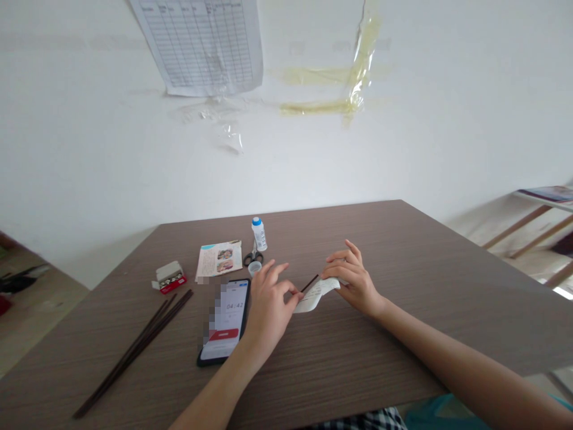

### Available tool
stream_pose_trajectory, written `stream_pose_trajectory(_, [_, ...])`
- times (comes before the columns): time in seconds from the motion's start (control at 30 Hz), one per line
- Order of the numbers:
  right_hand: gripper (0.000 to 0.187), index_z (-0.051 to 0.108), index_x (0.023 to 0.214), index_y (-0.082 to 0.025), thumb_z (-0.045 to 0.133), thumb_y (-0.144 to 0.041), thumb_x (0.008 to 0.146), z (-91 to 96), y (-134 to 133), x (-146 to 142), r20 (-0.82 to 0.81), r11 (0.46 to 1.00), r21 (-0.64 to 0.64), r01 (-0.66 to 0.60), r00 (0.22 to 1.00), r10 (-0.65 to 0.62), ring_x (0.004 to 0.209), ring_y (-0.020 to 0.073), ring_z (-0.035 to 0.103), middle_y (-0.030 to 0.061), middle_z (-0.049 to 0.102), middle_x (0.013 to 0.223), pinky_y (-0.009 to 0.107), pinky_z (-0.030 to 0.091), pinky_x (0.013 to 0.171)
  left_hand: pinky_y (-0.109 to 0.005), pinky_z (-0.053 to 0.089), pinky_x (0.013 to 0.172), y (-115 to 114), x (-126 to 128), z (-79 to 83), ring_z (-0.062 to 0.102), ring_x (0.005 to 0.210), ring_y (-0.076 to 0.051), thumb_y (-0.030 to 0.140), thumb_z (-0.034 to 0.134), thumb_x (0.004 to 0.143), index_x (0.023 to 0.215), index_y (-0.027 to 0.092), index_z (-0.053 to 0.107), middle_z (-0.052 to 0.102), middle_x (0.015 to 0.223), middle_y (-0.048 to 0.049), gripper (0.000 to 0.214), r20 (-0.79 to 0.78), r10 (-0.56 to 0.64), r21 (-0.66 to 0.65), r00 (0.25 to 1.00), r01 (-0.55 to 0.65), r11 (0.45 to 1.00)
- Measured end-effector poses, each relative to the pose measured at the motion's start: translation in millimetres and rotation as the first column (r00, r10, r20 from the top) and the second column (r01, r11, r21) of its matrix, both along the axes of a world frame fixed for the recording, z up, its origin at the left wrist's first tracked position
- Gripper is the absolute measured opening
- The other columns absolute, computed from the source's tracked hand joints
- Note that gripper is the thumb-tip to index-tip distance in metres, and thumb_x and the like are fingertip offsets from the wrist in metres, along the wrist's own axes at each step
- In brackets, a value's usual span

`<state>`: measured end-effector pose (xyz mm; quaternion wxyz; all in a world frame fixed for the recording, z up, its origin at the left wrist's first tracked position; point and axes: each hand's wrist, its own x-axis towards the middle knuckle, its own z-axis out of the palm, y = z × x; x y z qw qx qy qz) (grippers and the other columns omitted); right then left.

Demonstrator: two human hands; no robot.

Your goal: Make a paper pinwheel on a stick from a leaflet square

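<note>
Right now, hands: the left hand (268,313) and the right hand (351,280) are close together above the table, working on the same piece, with the paper between them.
Left hand: the thumb and fingertips (290,289) pinch the near end of the paper and the stick, just beside a smartphone.
Right hand: the curled fingers (335,272) hold the far end of the paper.
Held piece: a strip of white paper (316,295) curls between the hands, off the tabletop, and a thin dark stick (310,283) pokes out past its upper edge; whether the paper wraps the stick is too small to tell.
Smartphone: the smartphone (224,322) lies face up, showing a timer at 04:42 above a red button; part of the screen is blurred.
Table: a brown wood-grain laminate table (380,251) carries everything.
Farther items: a white bottle with a blue cap (259,234) stands upright beside black-handled scissors (253,257); a small round lid (254,269) lies just below them, and a printed leaflet (219,260) lies to their left.
Left of the phone: a small open carton with red packaging (169,278) sits near a bundle of long dark sticks (134,352).
Wall: a gridded paper chart (201,42) hangs above, near strips of yellowed tape (353,77).
</note>
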<state>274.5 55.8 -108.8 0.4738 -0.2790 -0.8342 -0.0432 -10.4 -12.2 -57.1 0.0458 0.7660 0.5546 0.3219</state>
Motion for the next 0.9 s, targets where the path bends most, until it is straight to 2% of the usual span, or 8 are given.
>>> stream_pose_trajectory(0.33, [0.034,0.088,0.119,-0.036,0.074,-0.005,0.115,7.1,-1.2,-4.7,-0.023,0.991,0.132,-0.007,1.000,0.010,0.118,0.0256,0.090,-0.0047,0.094,0.102,0.060,0.037,0.158,-0.084,0.070,0.130,2.7,-1.5,-12.6,0.081,0.159,-0.051,0.005,0.104,0.095,0.083,0.029,0.095,0.097,0.152,-0.0118,0.028,-0.030,-0.025,0.155,0.999,0.029,0.988])
stream_pose_trajectory(0.57, [0.036,0.086,0.120,-0.036,0.078,-0.002,0.111,12.2,-2.2,-4.7,-0.017,0.990,0.142,-0.009,1.000,0.012,0.117,0.0248,0.090,-0.0061,0.094,0.102,0.056,0.038,0.158,-0.083,0.069,0.135,5.0,-2.5,-22.2,0.082,0.159,-0.049,0.009,0.104,0.097,0.083,0.030,0.094,0.097,0.151,-0.0108,0.027,-0.019,-0.031,0.216,0.999,0.034,0.976])
stream_pose_trajectory(0.9, [0.034,0.088,0.120,-0.036,0.078,-0.004,0.112,9.2,-0.4,-3.3,-0.014,0.990,0.139,0.020,1.000,-0.018,0.115,0.0268,0.090,-0.0046,0.094,0.100,0.063,0.045,0.154,-0.085,0.068,0.133,2.3,1.3,-20.0,0.081,0.159,-0.049,0.004,0.101,0.097,0.084,0.029,0.093,0.096,0.152,-0.0121,0.029,-0.061,-0.024,0.248,0.998,0.039,0.968])
